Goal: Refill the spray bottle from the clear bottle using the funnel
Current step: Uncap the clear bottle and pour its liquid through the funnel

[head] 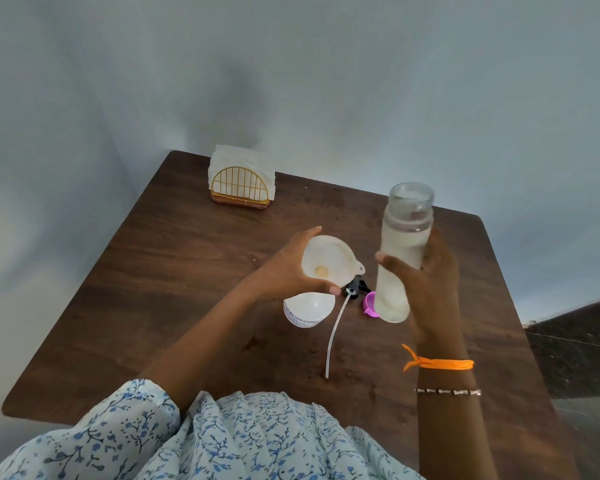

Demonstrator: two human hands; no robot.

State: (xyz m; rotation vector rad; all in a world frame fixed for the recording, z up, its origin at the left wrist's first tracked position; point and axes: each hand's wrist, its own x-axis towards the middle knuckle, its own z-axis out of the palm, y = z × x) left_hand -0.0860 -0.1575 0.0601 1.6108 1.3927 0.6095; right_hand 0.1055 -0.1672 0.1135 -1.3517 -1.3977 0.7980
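Matt dark wood table [194, 306]; translucent plastic funnel [329, 259]; gold wire napkin holder [239, 188]; clear glossy bottle [404, 244].

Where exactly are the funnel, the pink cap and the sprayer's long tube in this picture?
funnel [329, 259]: head view, on the inside of its white bowl, held by the left hand.
pink cap [370, 304]: head view, on its visible pink side, lying on the table.
sprayer tube [334, 336]: head view, midway along the thin white tube.

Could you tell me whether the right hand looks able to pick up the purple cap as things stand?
Probably not: the right hand is full, gripping the clear bottle, whose base hangs in front of the purple cap.
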